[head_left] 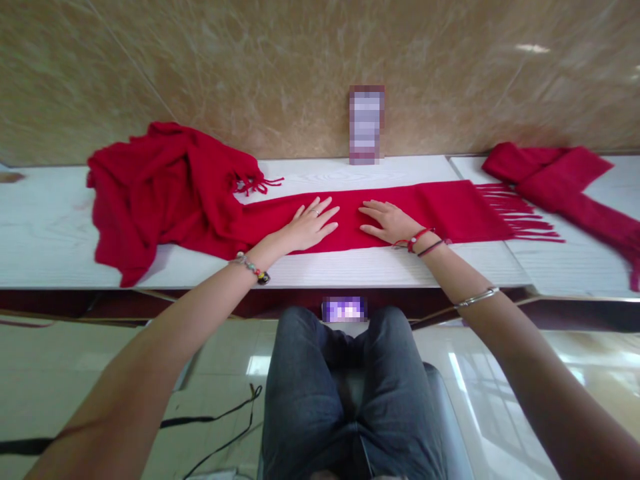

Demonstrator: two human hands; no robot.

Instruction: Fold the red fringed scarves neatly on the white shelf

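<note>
A red fringed scarf [445,210] lies along the white table, its right part flat and its left part bunched in a loose heap. On the flat stretch, left of its middle, my left hand [313,225] rests palm down with fingers spread. My right hand [387,220] also lies flat on the cloth, a short gap to the right of the left one, its fingers stretched toward it. Neither hand grips the fabric. The scarf's right end finishes in long tassels spread over the table; more tassels show at the upper edge of the heap.
Another red scarf [550,173], folded and slightly blurred, lies at the right, near the tassels. A blurred-out upright rectangular item [367,127] stands at the back against the marbled wall [240,67]. The white table's [370,263] front edge runs just above my knees.
</note>
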